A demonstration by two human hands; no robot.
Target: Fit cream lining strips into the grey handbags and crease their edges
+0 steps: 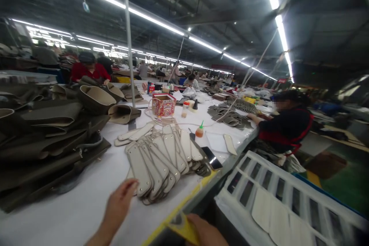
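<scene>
My left hand is at the lower left end of a fanned pile of pale strap-like pieces. Its fingers are loosely curled, the tips at the edge of the nearest piece, and nothing shows between them. These pieces are long, round-cornered and darker on their edges, with small metal studs or holes near their ends. Low in the view, at the table's front edge, my right hand is closed around something yellow. Blur and the frame's bottom edge hide most of that item and the fingers.
Dark folded material is heaped at left on the white table. Beyond the pile stand a patterned box and a glue bottle; a phone lies right. A slotted white tray holds pale pieces. A co-worker works at right.
</scene>
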